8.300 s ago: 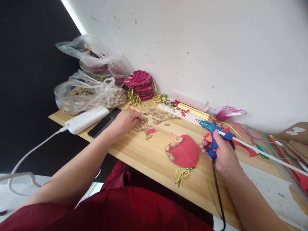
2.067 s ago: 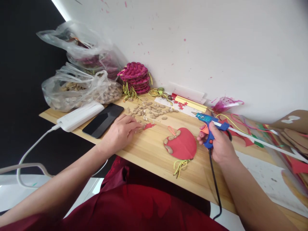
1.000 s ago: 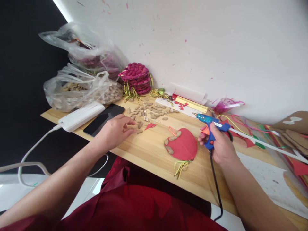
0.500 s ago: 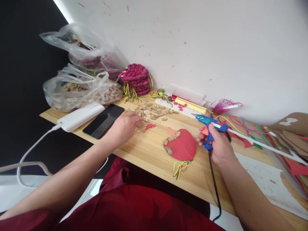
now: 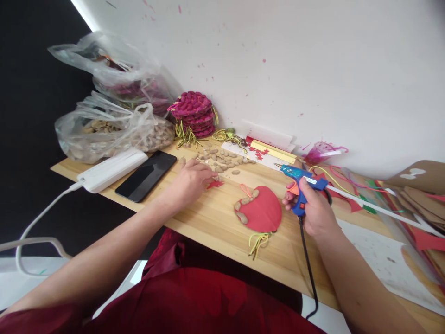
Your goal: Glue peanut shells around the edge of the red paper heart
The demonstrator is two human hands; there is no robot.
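My right hand [image 5: 314, 204] grips a blue hot glue gun [image 5: 299, 176] by its handle, fingers by the orange trigger. Its nozzle points left, above the table, and a long white glue stick [image 5: 368, 202] runs out behind. My left hand [image 5: 196, 181] reaches over loose peanuts [image 5: 227, 162], palm down, fingers bent but not closed; a small pale piece lies at the fingertips. Between the hands rests a red round card [image 5: 264, 211] with several peanuts [image 5: 242, 217] along its left and upper edge, an orange loop and a yellow-green tassel [image 5: 257, 242].
A black phone [image 5: 146, 176] and white power strip [image 5: 111, 169] lie left. Behind are plastic bags [image 5: 114, 130] of peanuts and a stack of magenta peanut-covered discs [image 5: 193, 113]. Red paper stars [image 5: 259, 153] lie near the wall. The glue gun's black cord [image 5: 308, 260] hangs over the front edge.
My left hand has moved slightly right over the loose peanuts, toward the small red paper pieces. The glue gun stays in my right hand, and the view has shifted a little.
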